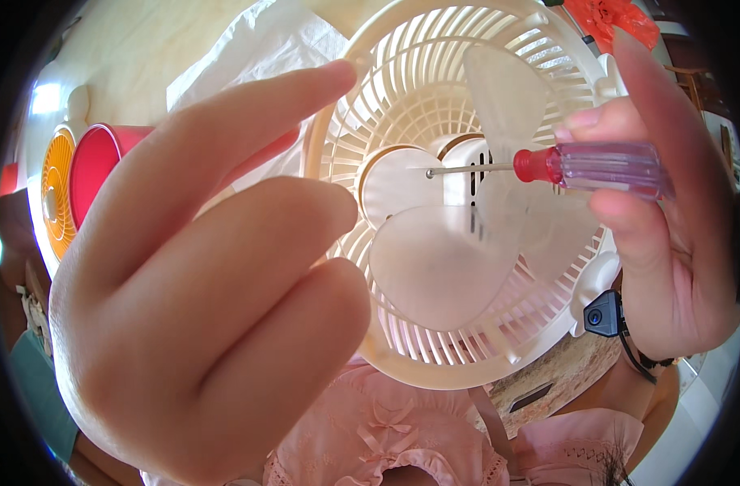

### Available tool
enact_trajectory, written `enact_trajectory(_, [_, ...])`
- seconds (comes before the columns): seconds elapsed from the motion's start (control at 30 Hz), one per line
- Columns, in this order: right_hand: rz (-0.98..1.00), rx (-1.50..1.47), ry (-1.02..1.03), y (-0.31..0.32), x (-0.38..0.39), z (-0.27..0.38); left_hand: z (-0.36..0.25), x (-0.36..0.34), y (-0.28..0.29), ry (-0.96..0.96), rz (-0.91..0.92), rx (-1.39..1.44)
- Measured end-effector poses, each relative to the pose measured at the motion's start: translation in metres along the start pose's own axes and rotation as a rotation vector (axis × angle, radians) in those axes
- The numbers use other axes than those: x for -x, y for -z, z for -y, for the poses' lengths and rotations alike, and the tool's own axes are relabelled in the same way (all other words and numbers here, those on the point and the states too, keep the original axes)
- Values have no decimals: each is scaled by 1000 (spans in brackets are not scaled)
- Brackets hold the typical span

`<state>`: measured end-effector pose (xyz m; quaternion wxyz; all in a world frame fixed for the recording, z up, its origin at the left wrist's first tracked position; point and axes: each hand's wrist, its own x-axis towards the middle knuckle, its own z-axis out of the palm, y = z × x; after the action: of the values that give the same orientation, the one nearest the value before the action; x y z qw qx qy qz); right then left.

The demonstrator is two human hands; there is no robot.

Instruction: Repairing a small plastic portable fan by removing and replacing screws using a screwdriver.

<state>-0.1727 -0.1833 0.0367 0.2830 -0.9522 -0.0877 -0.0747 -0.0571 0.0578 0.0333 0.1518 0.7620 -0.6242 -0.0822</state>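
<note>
Left fingers (257,223) curl before the rim of a cream fan (451,259), their grip unclear, right fingers (633,231) grip a purple screwdriver (580,164), its tip left of them over the white hub (394,190), a red bucket (91,174) beyond the left fingers.

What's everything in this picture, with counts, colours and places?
Fan housing: one, cream, centre
Fan blades: three, cloudy translucent, inside housing
Round disc: one, white, mid-housing
Screwdriver: one, purple and red, right of centre
Tub: one, red, left
Grille: one, orange, far left
Sheet: one, white, upper left
Bag: one, red, upper right
Small camera: one, black, by right wrist
Garment: at least one, pink, bottom
Left hand: one, bare, foreground left
Right hand: one, bare, right, gripping screwdriver
</note>
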Motion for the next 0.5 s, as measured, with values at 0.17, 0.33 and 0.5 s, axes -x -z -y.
enact_trajectory(0.17, [-70,-29,-34,4,3,-2,0,1,0,7,13,-14])
enact_trajectory(0.33, [-218,-140,-78,2,9,-9,-2,5,3,4,-39,12])
enact_trajectory(0.5, [-417,-225,-168,28,29,-25,2,-5,9,-45,-22,44])
